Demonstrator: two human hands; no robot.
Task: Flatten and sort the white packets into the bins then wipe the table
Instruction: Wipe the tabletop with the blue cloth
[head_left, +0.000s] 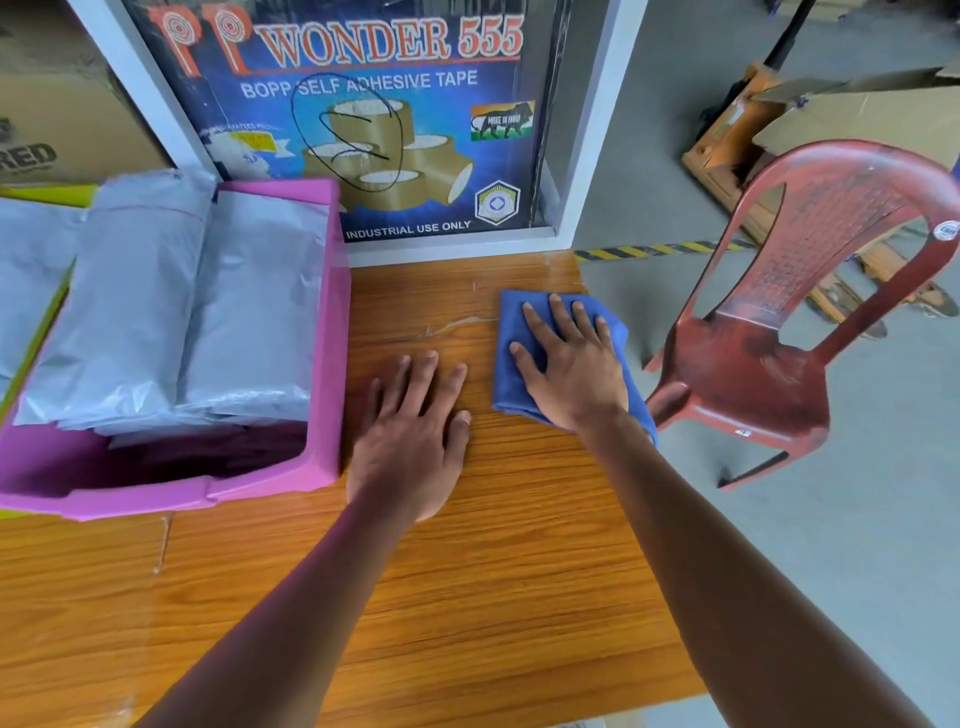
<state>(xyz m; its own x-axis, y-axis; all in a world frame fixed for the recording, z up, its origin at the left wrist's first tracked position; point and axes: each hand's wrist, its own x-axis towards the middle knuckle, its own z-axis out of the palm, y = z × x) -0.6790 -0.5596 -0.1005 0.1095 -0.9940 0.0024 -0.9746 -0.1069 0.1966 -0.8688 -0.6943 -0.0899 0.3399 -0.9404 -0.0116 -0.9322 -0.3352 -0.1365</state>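
Wiping step, you judge: white packets (156, 312) stacked in pink bin (332, 364); your right hand (569, 364) flat, pressing blue cloth (511, 374) near surface (467, 597) far corner; left hand (415, 431) flat, bracing; next sweep cloth toward you

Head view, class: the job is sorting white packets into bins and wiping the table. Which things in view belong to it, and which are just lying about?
Belongs to the job:
blue cloth under the right hand
white packets
pink bin
wooden table
left hand, flat on the table

Just lying about:
red plastic chair
tape poster
cardboard boxes
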